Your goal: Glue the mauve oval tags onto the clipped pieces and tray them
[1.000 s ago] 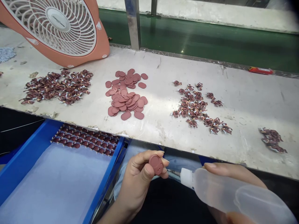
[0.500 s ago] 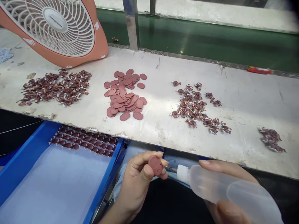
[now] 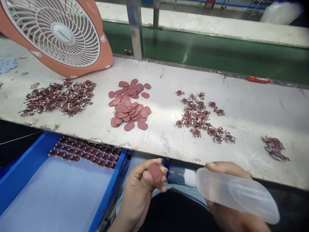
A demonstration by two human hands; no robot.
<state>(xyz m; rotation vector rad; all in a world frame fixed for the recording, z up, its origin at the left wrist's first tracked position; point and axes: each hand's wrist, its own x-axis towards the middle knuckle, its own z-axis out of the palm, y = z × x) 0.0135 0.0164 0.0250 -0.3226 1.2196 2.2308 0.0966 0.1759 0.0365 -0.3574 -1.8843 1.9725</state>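
Between the thumb and fingers of my left hand [image 3: 137, 190] is a reddish-brown oval disc [image 3: 155, 172] with small holes, its flat face turned up toward me. My right hand [image 3: 224, 199] is wrapped round a translucent squeeze bottle [image 3: 236, 193] with a white cap and a thin metal tip. The bottle lies almost level, its tip pointing at the disc but a little apart from it. On the table beyond my hands lies a heap of similar oval discs [image 3: 130, 112]. Small brown figurines [image 3: 196, 112] are scattered to the right of that heap.
More figurines [image 3: 60, 96] are piled at the left, below an orange fan [image 3: 106, 58]. A blue tray [image 3: 26, 177] at lower left holds rows of pieces on a pale sheet. A few figurines [image 3: 275, 148] lie far right. Behind the table [image 3: 164, 83] runs a green belt [image 3: 205, 53].
The bottle tip has drawn away from the disc. My left hand, with the disc, has shifted slightly left. The whole view has tilted up a little.
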